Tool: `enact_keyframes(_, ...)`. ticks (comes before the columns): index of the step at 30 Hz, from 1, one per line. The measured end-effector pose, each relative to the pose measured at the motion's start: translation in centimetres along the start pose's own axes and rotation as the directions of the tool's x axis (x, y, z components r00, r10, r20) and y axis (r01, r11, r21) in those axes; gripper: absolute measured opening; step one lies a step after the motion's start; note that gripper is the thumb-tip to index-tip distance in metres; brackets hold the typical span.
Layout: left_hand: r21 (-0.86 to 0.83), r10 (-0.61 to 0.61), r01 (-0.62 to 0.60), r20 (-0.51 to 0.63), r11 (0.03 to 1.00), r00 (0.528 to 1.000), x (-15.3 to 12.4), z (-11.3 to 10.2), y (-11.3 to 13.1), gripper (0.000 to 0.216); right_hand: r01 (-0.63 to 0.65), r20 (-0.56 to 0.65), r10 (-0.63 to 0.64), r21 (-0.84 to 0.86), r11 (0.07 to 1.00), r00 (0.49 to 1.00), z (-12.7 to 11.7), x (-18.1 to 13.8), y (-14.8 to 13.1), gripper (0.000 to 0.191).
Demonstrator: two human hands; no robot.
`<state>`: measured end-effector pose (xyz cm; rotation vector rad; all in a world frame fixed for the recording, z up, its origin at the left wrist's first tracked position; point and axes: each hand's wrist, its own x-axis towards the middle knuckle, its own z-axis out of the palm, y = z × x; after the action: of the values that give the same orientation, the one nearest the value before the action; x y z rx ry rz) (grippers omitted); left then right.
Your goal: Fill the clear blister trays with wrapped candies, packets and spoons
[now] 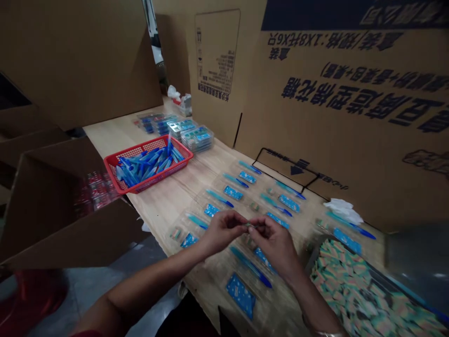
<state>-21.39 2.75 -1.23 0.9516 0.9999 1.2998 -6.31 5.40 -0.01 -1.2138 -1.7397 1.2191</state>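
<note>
**Pinched tight over the counter [163, 199]!**

Here I go, left hand [222, 229] and right hand [271, 243] both closed, pinching a tiny piece [251, 226] between them, too small to make out, just above clear plastic bags [261, 299] of blue cards [241, 296] and blue sticks [250, 267]. Off to my right, a tray of striped packets [365, 290]; up left, a red plastic basket [140, 189] piled with more sticks.

L hand [221, 230] & R hand [271, 245] meet over bench, both pinching tiny teal-&-tan piece [251, 226] btwn fingertips; piece mostly hidden, details too small to tell.
</note>
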Motion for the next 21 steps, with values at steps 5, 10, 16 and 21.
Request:
enact_keyframes(5, 0.405, 0.091, -0.003, -0.198, 0.915, 0.976, 1.1, -8.9, 1.8, 0.024, 0.042, 0.214, -0.021, -0.094, 0.995, 0.977, 5.4, 4.9, 0.3, 0.01)
enact_keyframes(10, 0.567, 0.2, 0.054, -0.378, 0.822, 0.904, 2.3, -14.3, 0.7, 0.017, 0.106, 0.22, -0.041, -0.295, 0.949, 0.975, 11.5, 9.0, -0.2, 0.007)
enact_keyframes(16, 0.557, 0.182, 0.046, -0.347, 0.829, 0.92, 2.0, -14.8, -0.8, 0.012, 0.175, 0.237, -0.065, -0.483, 0.858, 0.969, 13.8, 8.7, -0.9, 0.014)
enact_keyframes(21, 0.547, 0.159, 0.036, -0.305, 0.836, 0.939, 2.0, -15.1, -0.2, 0.014, 0.19, 0.226, -0.071, -0.564, 0.803, 0.971, 14.2, 7.6, -1.2, 0.024)
